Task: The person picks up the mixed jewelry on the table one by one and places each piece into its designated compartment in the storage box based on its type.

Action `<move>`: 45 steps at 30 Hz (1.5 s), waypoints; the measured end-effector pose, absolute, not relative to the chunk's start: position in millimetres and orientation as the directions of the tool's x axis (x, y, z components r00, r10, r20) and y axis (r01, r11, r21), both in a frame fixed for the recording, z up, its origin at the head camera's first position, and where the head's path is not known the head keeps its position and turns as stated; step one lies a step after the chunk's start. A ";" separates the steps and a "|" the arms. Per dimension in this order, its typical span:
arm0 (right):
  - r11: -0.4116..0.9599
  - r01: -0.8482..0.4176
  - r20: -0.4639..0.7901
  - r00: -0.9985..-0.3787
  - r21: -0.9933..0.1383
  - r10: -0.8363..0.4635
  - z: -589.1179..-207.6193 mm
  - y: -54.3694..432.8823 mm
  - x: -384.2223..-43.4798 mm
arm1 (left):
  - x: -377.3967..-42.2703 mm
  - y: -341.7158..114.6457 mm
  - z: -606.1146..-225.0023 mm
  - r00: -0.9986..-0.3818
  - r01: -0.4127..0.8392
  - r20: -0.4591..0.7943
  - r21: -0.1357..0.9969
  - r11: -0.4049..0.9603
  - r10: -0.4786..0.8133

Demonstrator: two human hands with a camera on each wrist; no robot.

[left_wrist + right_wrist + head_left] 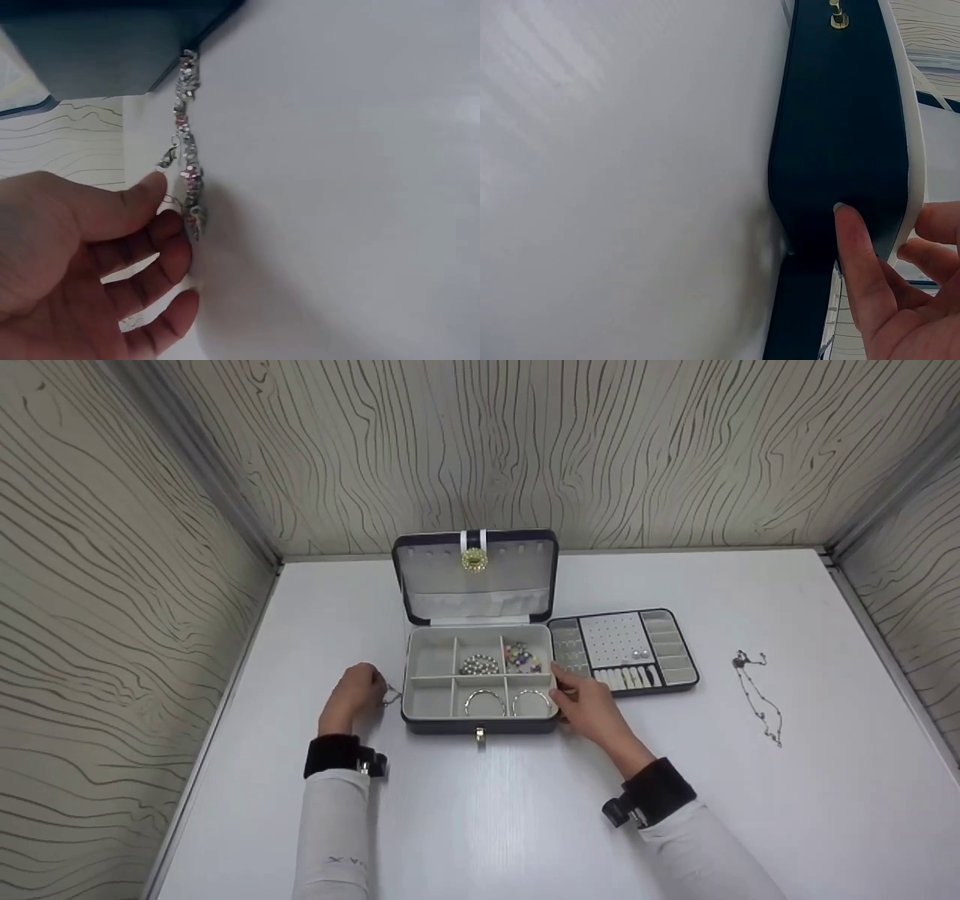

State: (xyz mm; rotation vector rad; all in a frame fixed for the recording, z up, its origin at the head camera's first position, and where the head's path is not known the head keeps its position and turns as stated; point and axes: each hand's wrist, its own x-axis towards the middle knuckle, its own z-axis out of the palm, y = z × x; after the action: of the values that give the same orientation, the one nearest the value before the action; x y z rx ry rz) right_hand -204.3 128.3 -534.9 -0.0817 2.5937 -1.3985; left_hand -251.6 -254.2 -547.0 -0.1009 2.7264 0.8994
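The jewelry box (480,726) stands with its lid (480,585) raised. Two bead bracelets, one pearly (478,665) and one colorful (523,658), lie in its back compartments, and two silvery bangles (484,703) in the front ones. At the box's left side, my left hand (354,694) pinches the end of a silver charm bracelet (189,142) with pink beads between thumb and index finger; the bracelet stretches along the table to the box. My right hand (592,709) holds the box's right wall, thumb (855,232) on the outer side and fingers over the pale rim.
A removable tray (686,687) with earrings and rings lies right of the box. Farther right on the white table (750,825) is a thin chain necklace (766,705). Wood-patterned panels (525,450) enclose the table at the back and sides.
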 end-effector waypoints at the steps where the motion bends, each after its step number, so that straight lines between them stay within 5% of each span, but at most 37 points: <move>1: 0.556 0.041 -0.142 -0.980 -0.830 -0.140 -534.9 128.3 -204.1 | -252.2 -255.1 -547.2 -0.962 -0.156 -0.274 0.602 0.783 0.019; 24: 0.558 0.039 -0.140 -0.980 -0.829 -0.139 -537.0 127.7 -205.5 | -249.5 -255.1 -513.2 -0.985 -0.118 -0.083 0.965 0.235 -0.151; 34: 0.569 0.045 -0.147 -0.980 -0.821 -0.134 -535.8 128.5 -205.1 | -240.6 -248.3 -486.1 -0.969 -0.024 0.050 0.955 0.296 -0.240; 45: 0.515 0.047 -0.136 -0.981 -0.856 -0.136 -536.3 131.4 -204.8 | -226.6 -231.2 -454.0 -0.979 0.072 0.112 0.971 0.227 -0.169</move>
State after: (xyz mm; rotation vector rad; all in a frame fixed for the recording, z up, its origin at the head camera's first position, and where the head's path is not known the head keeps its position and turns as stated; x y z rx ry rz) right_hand -204.8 131.4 -536.3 -0.0764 2.5682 -1.4593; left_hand -226.6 -231.2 -454.0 -0.1044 2.6049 2.0808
